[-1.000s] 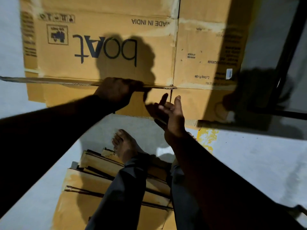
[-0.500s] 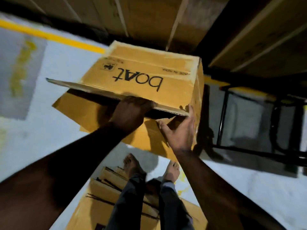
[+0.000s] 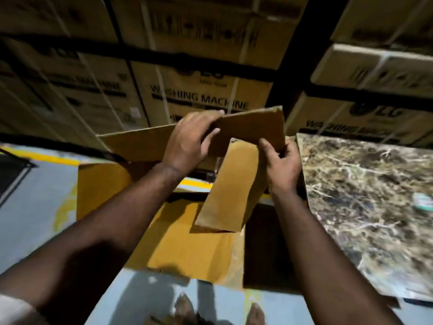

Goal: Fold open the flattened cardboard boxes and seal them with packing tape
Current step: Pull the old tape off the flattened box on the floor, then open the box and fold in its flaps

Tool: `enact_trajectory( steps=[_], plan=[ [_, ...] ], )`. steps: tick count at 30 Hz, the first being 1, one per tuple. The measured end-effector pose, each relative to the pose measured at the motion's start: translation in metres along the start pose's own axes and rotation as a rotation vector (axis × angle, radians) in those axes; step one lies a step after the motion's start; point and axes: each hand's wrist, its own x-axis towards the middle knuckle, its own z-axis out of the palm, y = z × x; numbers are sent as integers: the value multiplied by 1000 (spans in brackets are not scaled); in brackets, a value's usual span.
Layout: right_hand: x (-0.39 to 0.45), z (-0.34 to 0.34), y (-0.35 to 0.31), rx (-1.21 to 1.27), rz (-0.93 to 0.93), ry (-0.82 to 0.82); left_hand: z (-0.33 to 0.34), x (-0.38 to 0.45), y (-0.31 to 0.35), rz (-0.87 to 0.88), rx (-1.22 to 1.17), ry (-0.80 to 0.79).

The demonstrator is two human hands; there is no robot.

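A brown cardboard box (image 3: 185,242) is held up in front of me, opened out, with its flaps loose at the top. My left hand (image 3: 189,141) grips the left end of an upper flap (image 3: 255,127), fingers over its edge and thumb on the near face. My right hand (image 3: 281,165) pinches the right lower corner of that same flap. A second narrow flap (image 3: 232,191) hangs down toward me between my arms. No tape is in view.
Stacked washing-machine cartons (image 3: 199,95) on dark shelving fill the background. A dark marbled tabletop (image 3: 365,202) lies at the right with a small pale object (image 3: 424,201) on it. Grey floor (image 3: 30,198) with a yellow line (image 3: 42,156) is at left; my bare feet (image 3: 187,308) are below.
The box was lifted from the floor, turned and opened out. Both hands moved from its lower edge to a top flap, and my view swung up toward the shelves.
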Motion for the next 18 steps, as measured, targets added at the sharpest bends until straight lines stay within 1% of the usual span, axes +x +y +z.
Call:
enact_trajectory(
  steps=[1,2,4,6,8,10,12,14,16,18],
  plan=[
    [7,-16,-19,46,-5,43,-7,6,5,-15,18,14],
    [15,-35,-35,92,-6,77,-13,10,9,-65,60,2],
    [32,-77,-58,134,-43,116,-17,4,19,-143,197,-53],
    [45,-119,-74,164,-84,115,-12,-2,40,-123,298,-78],
    [54,-163,-86,174,-119,120,-8,4,69,-112,339,-64],
    [66,-215,-95,193,-143,153,0,13,98,-171,357,-55],
    [83,-273,-102,234,-122,198,13,10,127,-298,374,-77],
    [102,-334,-102,271,-108,252,31,3,156,-443,445,-148],
    [120,-388,-96,276,-108,293,49,6,185,-587,500,-250],
    [132,-430,-92,247,-102,338,59,26,218,-717,471,-399]
  ],
)
